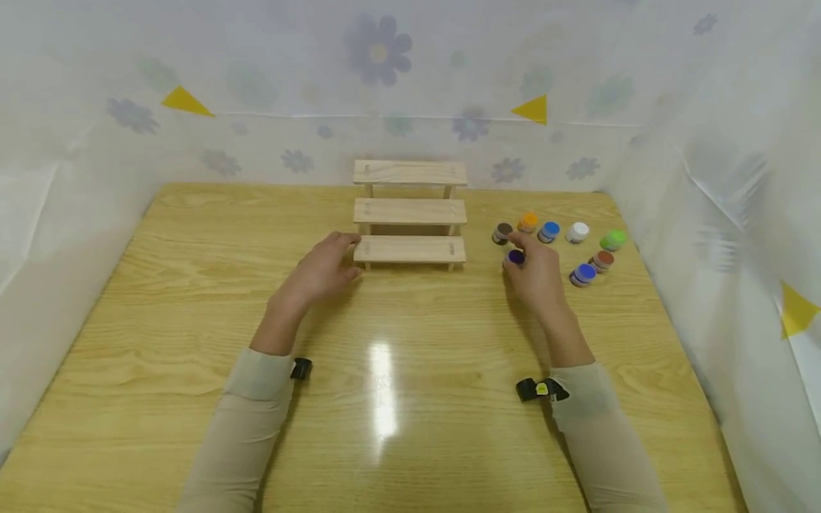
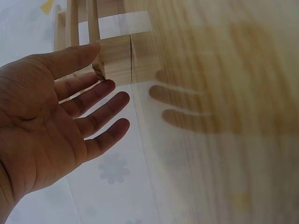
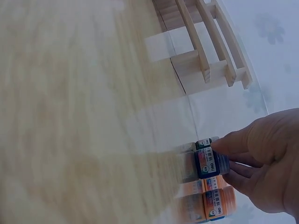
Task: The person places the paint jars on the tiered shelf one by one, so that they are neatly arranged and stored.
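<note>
At the left end of the lowest step of the wooden three-step stand is my left hand, its fingers loosely extended. In the left wrist view, the thumb of that hand touches the end of a step. Over on the right, my right hand grips a small dark purple-lidded jar between thumb and fingers. The right wrist view shows this hand on the jar's lid end, with the labelled jar at the table surface.
Near the right hand stand jars with black, orange, blue, white, green, brown and violet-blue lids. Flowered white sheeting surrounds the table's back and sides.
</note>
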`<action>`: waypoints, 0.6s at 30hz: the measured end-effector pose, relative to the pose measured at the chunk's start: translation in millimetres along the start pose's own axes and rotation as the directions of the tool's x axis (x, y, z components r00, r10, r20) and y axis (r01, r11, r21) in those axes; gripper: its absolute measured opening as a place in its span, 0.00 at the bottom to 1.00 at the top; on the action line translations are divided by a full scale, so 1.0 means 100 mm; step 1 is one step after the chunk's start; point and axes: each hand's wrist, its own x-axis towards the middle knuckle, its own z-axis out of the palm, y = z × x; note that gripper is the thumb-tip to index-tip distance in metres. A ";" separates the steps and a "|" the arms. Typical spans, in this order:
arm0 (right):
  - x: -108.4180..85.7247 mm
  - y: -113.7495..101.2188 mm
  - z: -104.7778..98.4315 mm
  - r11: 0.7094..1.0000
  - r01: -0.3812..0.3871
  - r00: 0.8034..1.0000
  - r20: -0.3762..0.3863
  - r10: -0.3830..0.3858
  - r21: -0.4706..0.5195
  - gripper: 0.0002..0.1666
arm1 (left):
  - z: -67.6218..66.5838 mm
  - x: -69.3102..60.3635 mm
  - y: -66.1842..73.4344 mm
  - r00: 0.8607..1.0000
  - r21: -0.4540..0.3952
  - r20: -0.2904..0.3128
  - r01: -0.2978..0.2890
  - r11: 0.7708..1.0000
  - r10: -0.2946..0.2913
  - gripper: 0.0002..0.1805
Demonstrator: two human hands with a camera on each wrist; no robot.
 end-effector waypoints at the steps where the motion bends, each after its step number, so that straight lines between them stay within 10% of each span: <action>1: 0.00 0.01 0.00 1.000 0.000 1.000 -0.002 0.000 0.002 0.28 | 0.00 0.00 0.00 1.000 0.002 -0.002 -0.001 1.000 0.001 0.35; 18: 0.01 -0.05 0.00 0.988 0.151 0.987 0.039 -0.153 0.045 0.24 | 0.00 0.01 0.02 1.000 -0.001 -0.005 -0.001 1.000 0.001 0.33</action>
